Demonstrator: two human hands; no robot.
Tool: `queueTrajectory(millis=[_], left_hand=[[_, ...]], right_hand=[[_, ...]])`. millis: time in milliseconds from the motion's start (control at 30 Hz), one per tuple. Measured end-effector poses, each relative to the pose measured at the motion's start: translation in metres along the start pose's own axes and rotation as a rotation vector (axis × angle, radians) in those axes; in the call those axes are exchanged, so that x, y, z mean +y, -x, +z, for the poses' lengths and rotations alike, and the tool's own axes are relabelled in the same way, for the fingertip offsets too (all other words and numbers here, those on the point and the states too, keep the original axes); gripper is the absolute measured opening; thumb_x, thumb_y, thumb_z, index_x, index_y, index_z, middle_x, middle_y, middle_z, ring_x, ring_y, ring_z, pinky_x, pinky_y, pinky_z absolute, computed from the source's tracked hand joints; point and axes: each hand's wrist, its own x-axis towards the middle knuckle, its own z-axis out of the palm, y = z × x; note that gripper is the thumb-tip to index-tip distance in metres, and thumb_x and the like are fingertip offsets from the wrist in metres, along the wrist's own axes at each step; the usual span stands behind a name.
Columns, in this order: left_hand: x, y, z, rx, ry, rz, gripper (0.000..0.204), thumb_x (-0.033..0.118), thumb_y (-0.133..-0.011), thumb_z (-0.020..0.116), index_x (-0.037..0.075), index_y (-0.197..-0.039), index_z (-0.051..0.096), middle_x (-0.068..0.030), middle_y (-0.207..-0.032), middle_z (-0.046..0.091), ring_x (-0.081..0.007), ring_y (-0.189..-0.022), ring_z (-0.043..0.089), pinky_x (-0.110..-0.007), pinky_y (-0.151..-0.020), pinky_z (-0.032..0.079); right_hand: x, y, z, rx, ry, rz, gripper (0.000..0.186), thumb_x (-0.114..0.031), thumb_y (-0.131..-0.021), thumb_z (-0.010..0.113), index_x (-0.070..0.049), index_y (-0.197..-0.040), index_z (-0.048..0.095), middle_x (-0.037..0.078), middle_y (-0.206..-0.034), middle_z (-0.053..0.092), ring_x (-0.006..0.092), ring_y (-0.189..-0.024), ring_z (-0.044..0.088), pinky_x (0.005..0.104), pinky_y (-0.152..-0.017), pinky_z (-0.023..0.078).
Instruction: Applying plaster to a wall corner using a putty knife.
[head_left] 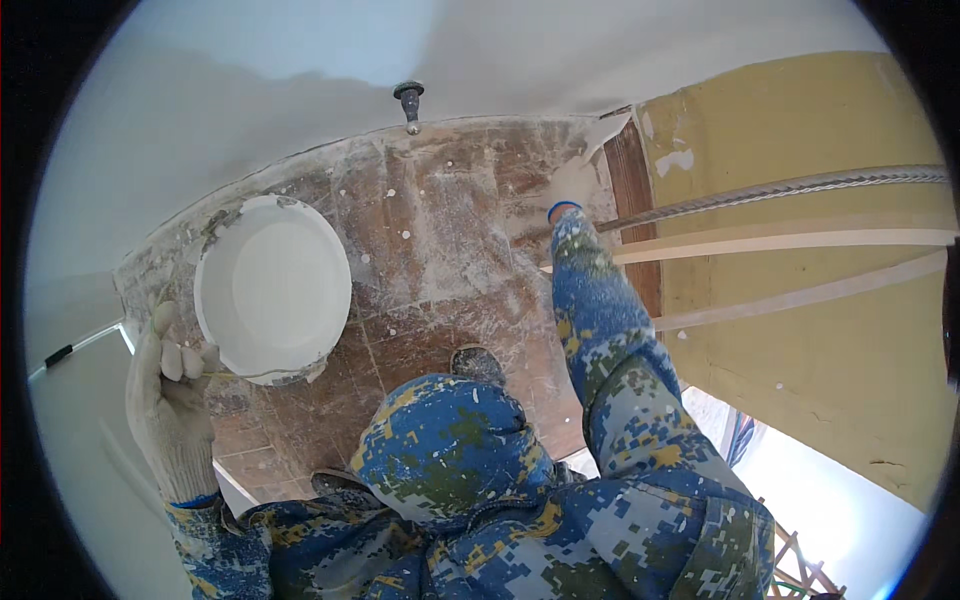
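A round white bucket or basin, crusted with dried plaster round its rim, stands on the stained tiled floor. At its left edge is my left hand in a white knitted glove. Its fingers are curled, one finger straighter, and a thin wire handle along the bucket's near rim runs into them. My right arm stretches forward to the floor's far right corner. There my right hand, in a pale glove with a blue cuff, is blurred, its fingers unclear. Just beyond it a pale flat piece leans toward the corner.
A dark wooden strip edges the floor at right, beside a yellowish panel. Pale bars and a twisted metal rod cross the panel. A dark fitting sticks out from the white wall. A black-gripped rod is at left.
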Motion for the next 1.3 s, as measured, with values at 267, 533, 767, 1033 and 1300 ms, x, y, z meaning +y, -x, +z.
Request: queueTrajectory(millis=[267,533,767,1033,1300], left_hand=[[-0.004,0.001,0.002,-0.077,0.03,-0.014,0.045,0.02,-0.103,0.049,-0.015,-0.131,0.045,0.0033,-0.073,0.035,-0.0089,-0.064,0.042,-0.03,-0.075,0.056],[-0.004,-0.001,0.01,-0.006,-0.001,0.004,0.044,0.02,-0.103,0.049,-0.015,-0.131,0.046,0.0024,-0.074,0.037,-0.0084,-0.065,0.045,-0.032,-0.08,0.059],[-0.013,-0.015,-0.004,-0.053,0.021,-0.027,0.041,0.021,-0.103,0.049,-0.012,-0.129,0.051,0.0035,-0.071,0.036,-0.0083,-0.065,0.043,-0.031,-0.079,0.057],[-0.001,-0.02,-0.032,-0.079,0.001,0.018,0.04,0.021,-0.103,0.047,-0.012,-0.127,0.053,0.0043,-0.071,0.033,-0.0082,-0.064,0.04,-0.03,-0.079,0.055],[0.003,-0.021,-0.053,-0.064,-0.022,0.027,0.043,0.021,-0.103,0.048,-0.014,-0.127,0.052,0.0044,-0.07,0.033,-0.008,-0.063,0.04,-0.032,-0.079,0.057]], right_hand=[[-0.04,-0.007,-0.023,-0.092,0.4,-0.317,0.027,-0.024,-0.097,0.049,-0.001,-0.094,0.064,0.022,-0.092,0.067,0.0401,-0.086,0.064,0.0503,-0.077,0.05],[-0.016,0.043,-0.005,-0.001,0.174,-0.132,0.035,-0.031,-0.097,0.049,0.001,-0.092,0.061,0.027,-0.092,0.066,0.0448,-0.092,0.062,0.051,-0.079,0.049],[0.067,-0.046,0.039,0.056,0.588,-0.394,0.035,-0.03,-0.096,0.051,0.002,-0.087,0.062,0.026,-0.086,0.066,0.0433,-0.084,0.064,0.0505,-0.073,0.05],[-0.066,0.11,0.019,-0.075,0.034,-0.332,0.032,-0.028,-0.098,0.047,0.001,-0.095,0.061,0.026,-0.086,0.066,0.0447,-0.085,0.064,0.0513,-0.072,0.05],[-0.129,0.214,-0.009,-0.411,-0.118,-0.174,0.036,-0.028,-0.098,0.048,0.002,-0.113,0.062,0.03,-0.095,0.065,0.0454,-0.095,0.062,0.0506,-0.082,0.047]])
